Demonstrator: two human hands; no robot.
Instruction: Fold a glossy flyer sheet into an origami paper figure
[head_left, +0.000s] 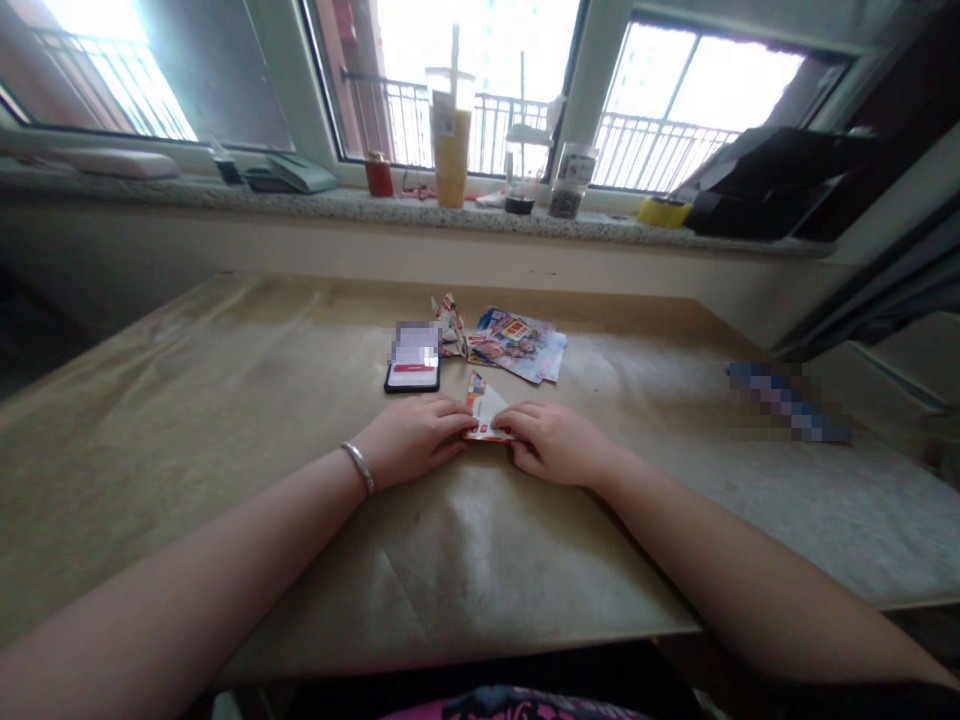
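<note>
A small piece of printed paper [484, 402], folded into a triangle, lies on the table between my hands. It is white with orange and red print, its point facing away from me. My left hand [415, 432], with a silver bangle on the wrist, holds the paper's left edge between fingers and thumb. At the lower right corner, my right hand [559, 440] pinches the paper, and its fingers cover part of that side. Just beyond are a phone [414, 372] with a lit screen, a crumpled folded paper shape [452, 338] and several printed leaflets [517, 345].
A brownish cover lies over the table [300, 540]. At the right rests a blurred flat blue item [787, 402]. Along the windowsill [300, 205] stand a tall cup of yellow drink [450, 150], a red jar [379, 175], yellow tape [663, 212] and a black bag [757, 190].
</note>
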